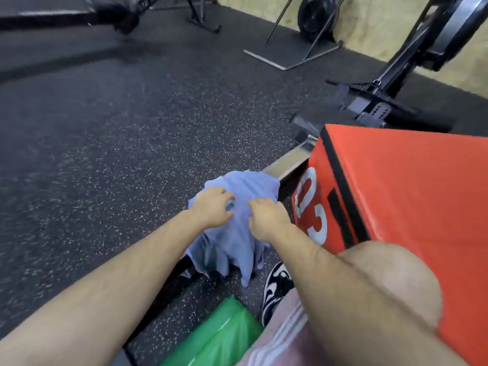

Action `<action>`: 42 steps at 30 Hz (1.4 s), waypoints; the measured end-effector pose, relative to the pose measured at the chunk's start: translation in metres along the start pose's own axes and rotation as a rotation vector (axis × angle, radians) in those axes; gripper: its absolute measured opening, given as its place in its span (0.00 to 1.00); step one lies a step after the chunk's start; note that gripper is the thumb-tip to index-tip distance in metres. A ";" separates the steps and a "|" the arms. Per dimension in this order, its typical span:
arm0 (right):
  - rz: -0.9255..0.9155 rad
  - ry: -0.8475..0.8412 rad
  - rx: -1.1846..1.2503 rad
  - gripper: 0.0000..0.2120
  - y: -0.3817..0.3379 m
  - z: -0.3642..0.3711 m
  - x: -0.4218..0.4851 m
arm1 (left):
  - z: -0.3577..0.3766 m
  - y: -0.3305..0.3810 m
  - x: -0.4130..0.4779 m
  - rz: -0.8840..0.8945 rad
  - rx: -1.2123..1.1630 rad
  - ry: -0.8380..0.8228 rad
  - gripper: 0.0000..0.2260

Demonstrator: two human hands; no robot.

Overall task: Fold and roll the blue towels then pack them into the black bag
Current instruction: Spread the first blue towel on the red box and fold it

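Observation:
A light blue towel (pixel 237 241) hangs crumpled over a low rail in the middle of the view, its lower folds reaching toward the floor. My left hand (pixel 211 207) grips the top of the towel with curled fingers on its left side. My right hand (pixel 266 216) grips the cloth just to the right, close to the left hand. No black bag shows in the frame.
A red padded box (pixel 409 194) with white numerals stands right of the towel. A green bag (pixel 224 336) lies near the bottom edge beside my shoe (pixel 277 289). Speckled black rubber floor (pixel 118 154) spreads to the left. Gym machine frames (pixel 383 96) stand at the back.

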State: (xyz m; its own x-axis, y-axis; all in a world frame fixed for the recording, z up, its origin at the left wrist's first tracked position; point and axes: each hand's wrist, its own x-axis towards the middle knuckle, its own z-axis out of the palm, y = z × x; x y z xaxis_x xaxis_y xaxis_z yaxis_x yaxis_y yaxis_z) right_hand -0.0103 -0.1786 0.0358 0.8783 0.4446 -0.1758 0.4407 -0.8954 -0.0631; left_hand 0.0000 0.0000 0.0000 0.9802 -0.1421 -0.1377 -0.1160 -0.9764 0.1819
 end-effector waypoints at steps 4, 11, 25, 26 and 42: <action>0.090 -0.090 0.013 0.22 0.017 0.017 0.011 | 0.016 -0.008 0.000 -0.029 -0.031 0.003 0.21; 0.069 -0.039 0.059 0.19 0.025 0.022 0.031 | 0.022 -0.011 0.016 0.032 -0.238 0.107 0.05; 0.162 0.472 0.706 0.06 0.042 -0.077 0.021 | -0.080 0.052 0.019 0.155 -0.732 0.454 0.13; 0.160 0.513 0.702 0.06 0.051 -0.092 0.014 | -0.091 0.065 0.021 0.161 -0.738 0.453 0.12; 0.422 1.070 0.312 0.05 0.308 -0.286 -0.232 | -0.277 0.428 0.076 0.749 -0.814 0.516 0.08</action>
State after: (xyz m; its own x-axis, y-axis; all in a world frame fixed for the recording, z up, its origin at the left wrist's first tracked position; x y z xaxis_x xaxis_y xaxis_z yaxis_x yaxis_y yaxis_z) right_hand -0.0249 -0.5513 0.3378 0.7173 -0.2262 0.6590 0.1457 -0.8762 -0.4594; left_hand 0.0692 -0.3836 0.3373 0.6840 -0.3645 0.6319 -0.7269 -0.2673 0.6326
